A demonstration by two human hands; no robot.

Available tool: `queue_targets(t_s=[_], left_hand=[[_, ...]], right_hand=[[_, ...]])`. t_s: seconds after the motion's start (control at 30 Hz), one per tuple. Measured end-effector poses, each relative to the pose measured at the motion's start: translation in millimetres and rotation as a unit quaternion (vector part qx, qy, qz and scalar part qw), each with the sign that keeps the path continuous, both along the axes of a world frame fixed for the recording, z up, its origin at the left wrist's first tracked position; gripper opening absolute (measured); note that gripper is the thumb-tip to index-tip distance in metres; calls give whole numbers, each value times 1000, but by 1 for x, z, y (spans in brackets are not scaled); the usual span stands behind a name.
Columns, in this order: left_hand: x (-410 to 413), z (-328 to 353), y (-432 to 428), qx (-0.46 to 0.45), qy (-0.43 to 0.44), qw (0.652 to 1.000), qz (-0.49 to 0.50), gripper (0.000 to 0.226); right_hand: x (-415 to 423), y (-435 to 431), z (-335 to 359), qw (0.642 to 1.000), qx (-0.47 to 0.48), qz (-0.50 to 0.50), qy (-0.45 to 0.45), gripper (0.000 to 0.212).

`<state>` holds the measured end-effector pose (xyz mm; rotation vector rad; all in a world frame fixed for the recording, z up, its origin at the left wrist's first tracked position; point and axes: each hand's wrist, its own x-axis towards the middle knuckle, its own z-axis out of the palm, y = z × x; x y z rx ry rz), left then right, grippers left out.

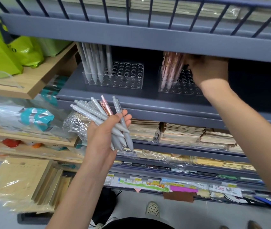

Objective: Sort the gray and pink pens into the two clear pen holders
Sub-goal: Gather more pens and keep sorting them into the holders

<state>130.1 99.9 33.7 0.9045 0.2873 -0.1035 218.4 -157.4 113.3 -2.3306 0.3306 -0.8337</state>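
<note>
My left hand [104, 138], just off centre toward 8 o'clock, is wrapped round a bundle of gray pens [96, 113], with one pink pen [105, 105] tucked among them. Their clicker ends fan up toward 11 o'clock and their tips point down toward 5 o'clock.

On the gray shelf [131, 100] above stand the two clear holders, well apart. The left holder [128, 76], at about 12 o'clock, has a row of gray pens [95, 63] standing upright along its 9 o'clock side; the other holes in it are bare. The right holder [182, 90], at 1 o'clock, has a cluster of pink pens [171, 68] at its 9 o'clock end, leaning a little.

My right hand [209, 70] is at 2 o'clock, up under the edge of the shelf above, over the right holder and just beside the pink pens. Its fingers are in shadow, so I cannot tell whether they grip anything.

Green bags [1, 53] sit at 10 o'clock, and stacks of notebooks [181, 133] lie on the shelf below at 4 o'clock.
</note>
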Motion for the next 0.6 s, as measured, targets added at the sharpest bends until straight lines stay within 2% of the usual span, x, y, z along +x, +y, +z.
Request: queue_targets(t_s=[0.13, 0.3, 0.37, 0.43, 0.53, 0.6], left_hand=[[-3, 1, 9, 2, -13, 1000, -28, 5], [-5, 3, 23, -7, -16, 999, -44, 18], [-5, 3, 31, -11, -25, 998, -54, 16], [-7, 3, 39, -16, -39, 997, -64, 17], [-8, 1, 52, -14, -65, 995, -79, 16], [-9, -1, 60, -3, -77, 993, -89, 19]], right_hand=[[0, 1, 2, 1000, -8, -1, 14, 33], [-5, 7, 11, 999, -30, 0, 40, 38], [-16, 13, 15, 999, 11, 36, 21, 41], [-32, 25, 16, 995, 70, 61, -35, 37], [-54, 44, 12, 994, -17, -32, -99, 25], [-66, 68, 10, 994, -38, -7, -100, 15]])
